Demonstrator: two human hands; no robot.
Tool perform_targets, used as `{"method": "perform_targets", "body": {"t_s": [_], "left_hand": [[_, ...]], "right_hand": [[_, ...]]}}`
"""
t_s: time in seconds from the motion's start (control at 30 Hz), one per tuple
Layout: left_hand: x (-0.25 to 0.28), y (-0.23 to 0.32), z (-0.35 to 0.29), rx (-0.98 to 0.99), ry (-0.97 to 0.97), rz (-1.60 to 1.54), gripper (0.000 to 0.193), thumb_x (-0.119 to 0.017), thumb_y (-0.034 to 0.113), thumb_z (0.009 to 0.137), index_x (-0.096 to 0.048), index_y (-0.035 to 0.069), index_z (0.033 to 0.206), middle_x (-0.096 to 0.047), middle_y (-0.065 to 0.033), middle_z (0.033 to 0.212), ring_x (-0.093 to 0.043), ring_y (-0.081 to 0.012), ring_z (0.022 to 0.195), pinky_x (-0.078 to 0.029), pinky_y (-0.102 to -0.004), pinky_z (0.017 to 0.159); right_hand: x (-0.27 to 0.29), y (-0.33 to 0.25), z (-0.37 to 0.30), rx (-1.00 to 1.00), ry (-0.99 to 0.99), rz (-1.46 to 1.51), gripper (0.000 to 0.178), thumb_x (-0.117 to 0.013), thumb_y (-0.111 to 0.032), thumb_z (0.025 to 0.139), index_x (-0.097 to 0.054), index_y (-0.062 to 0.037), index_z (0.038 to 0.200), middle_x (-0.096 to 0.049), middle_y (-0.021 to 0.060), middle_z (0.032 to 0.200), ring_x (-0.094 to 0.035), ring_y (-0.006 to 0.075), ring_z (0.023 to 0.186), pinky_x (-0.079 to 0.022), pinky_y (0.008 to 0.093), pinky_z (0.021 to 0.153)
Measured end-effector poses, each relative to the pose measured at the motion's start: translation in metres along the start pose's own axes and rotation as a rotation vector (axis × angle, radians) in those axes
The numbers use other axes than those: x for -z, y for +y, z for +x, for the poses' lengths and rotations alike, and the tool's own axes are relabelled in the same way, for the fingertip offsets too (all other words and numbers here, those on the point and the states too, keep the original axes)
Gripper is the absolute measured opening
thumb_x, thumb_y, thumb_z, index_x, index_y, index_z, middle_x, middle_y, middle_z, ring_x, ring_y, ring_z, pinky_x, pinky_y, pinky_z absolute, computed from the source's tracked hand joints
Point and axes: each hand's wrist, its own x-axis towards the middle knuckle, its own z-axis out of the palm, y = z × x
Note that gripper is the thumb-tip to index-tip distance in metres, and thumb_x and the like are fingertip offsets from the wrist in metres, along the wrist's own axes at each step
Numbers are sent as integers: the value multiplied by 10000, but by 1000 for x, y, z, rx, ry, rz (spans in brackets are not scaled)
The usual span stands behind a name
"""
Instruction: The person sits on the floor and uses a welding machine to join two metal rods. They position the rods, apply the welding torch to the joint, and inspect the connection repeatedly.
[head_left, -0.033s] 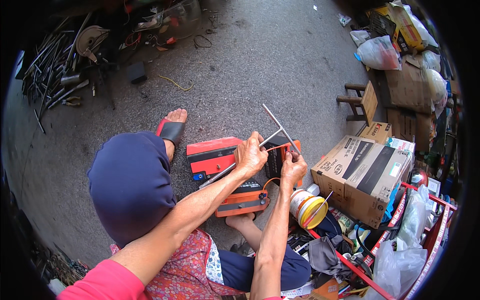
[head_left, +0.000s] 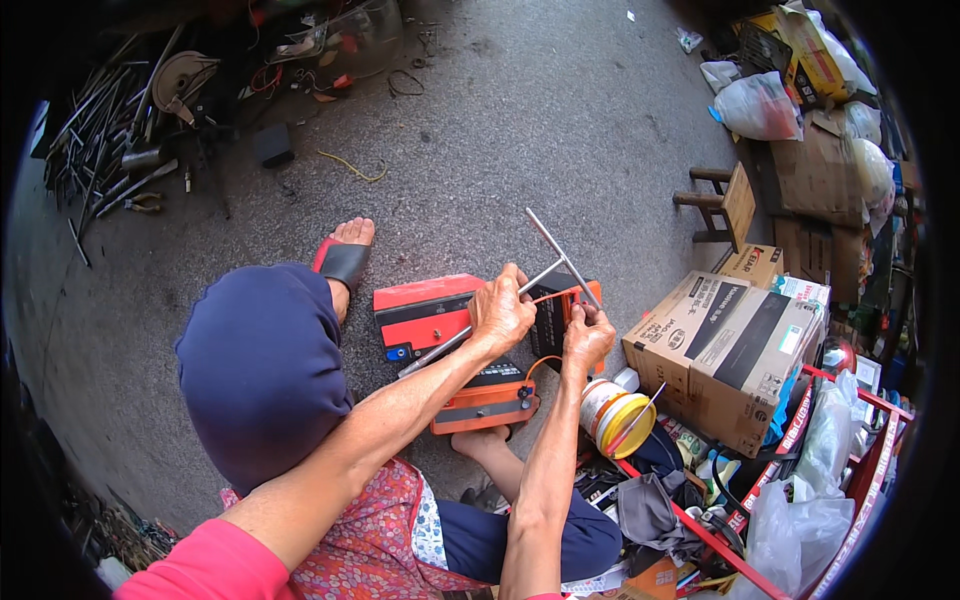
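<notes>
My left hand [head_left: 503, 312] is closed round the shaft of a metal T-handle wrench [head_left: 541, 275], which slants down to the left across the batteries. My right hand [head_left: 587, 338] is at the lower end of the crossbar, thumb and fingers pinched together over the black-and-orange battery [head_left: 550, 325]. What they pinch is too small to make out. An orange wire [head_left: 543, 362] loops from that battery to the orange one [head_left: 485, 402] nearer me. Left of these lies a red battery [head_left: 425, 312], partly covered by the wrench shaft.
A white bucket with a yellow rim [head_left: 620, 420] stands right of my right forearm, beside cardboard boxes [head_left: 715, 345]. Farther off is a wooden stool [head_left: 735, 205]. Metal rods and tools [head_left: 100, 130] lie at the far left. My navy-covered knee [head_left: 265, 370] rises left of the batteries.
</notes>
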Motion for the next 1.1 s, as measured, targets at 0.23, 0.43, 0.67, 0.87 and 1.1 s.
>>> {"method": "perform_targets", "body": {"t_s": [0.23, 0.43, 0.67, 0.87, 1.1], "left_hand": [[0, -4, 2, -11, 13, 7, 216, -688, 109, 802, -627, 72, 1006, -723, -157, 795, -711, -378, 808, -535, -506, 724], [1, -1, 0, -5, 16, -6, 223, -694, 103, 794, -631, 73, 1005, -726, -146, 794, -714, -369, 808, -537, -501, 718], [-1, -3, 2, -1, 18, -1, 208, -689, 110, 796, -628, 74, 991, -724, -146, 790, -713, -369, 802, -534, -500, 722], [-1, -3, 2, -5, 23, 15, 206, -688, 113, 796, -626, 81, 989, -722, -145, 788, -711, -370, 799, -532, -502, 720], [0, -2, 1, -13, 24, 16, 209, -684, 105, 796, -624, 74, 993, -718, -143, 782, -710, -369, 797, -532, -501, 714]], "right_hand": [[3, -19, 0, -35, -9, -193, 231, -728, -219, 820, -754, 6, 863, -700, 253, 773, -697, 433, 750, -512, 509, 692], [-2, -7, 7, -119, -49, -116, 230, -731, -207, 816, -752, 18, 857, -703, 259, 788, -703, 435, 788, -520, 509, 721], [-2, -10, 4, 49, -2, -261, 233, -703, -205, 822, -747, 6, 912, -710, 221, 740, -714, 408, 736, -546, 475, 727], [1, -20, 9, -56, -86, -244, 279, -700, -223, 824, -735, 37, 921, -703, 193, 695, -710, 331, 627, -566, 431, 595], [1, -32, 13, -344, -128, -76, 268, -721, -219, 812, -744, 44, 860, -682, 137, 631, -680, 247, 533, -534, 367, 478]]}}
